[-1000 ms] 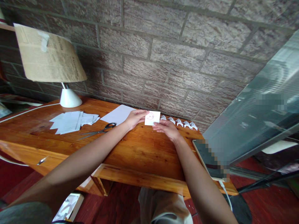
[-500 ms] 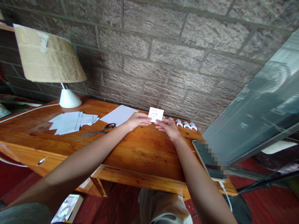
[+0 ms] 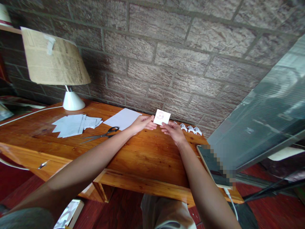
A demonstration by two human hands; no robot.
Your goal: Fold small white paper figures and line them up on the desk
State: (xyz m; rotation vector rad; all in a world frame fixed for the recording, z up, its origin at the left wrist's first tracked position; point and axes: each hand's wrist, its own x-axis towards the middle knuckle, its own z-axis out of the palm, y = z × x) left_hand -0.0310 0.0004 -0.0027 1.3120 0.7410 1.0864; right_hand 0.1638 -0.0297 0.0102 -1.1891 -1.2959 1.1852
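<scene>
A small square of white paper (image 3: 161, 116) with a round red stamp-like mark is held up above the table, slightly tilted. My right hand (image 3: 174, 131) pinches its lower right part, thumb on the front face. Beside the paper's left edge is my left hand (image 3: 142, 124), its thumb raised apart from the stretched fingers. Whether those fingertips touch the paper's lower left corner, I cannot tell. Behind my right hand stand several small folded paper shapes (image 3: 190, 128) in a row along the wall.
Black-handled scissors (image 3: 102, 135) lie left of my hands, near a white sheet (image 3: 122, 118) and a pile of cut papers (image 3: 71, 125). A lamp (image 3: 73, 101) stands at the back left. A tablet (image 3: 213, 165) with a cable rests at the right edge of the wooden table (image 3: 143, 156).
The paper has tilted and shifted slightly right in my right hand. My left thumb has come off the paper's face. The view has moved a little.
</scene>
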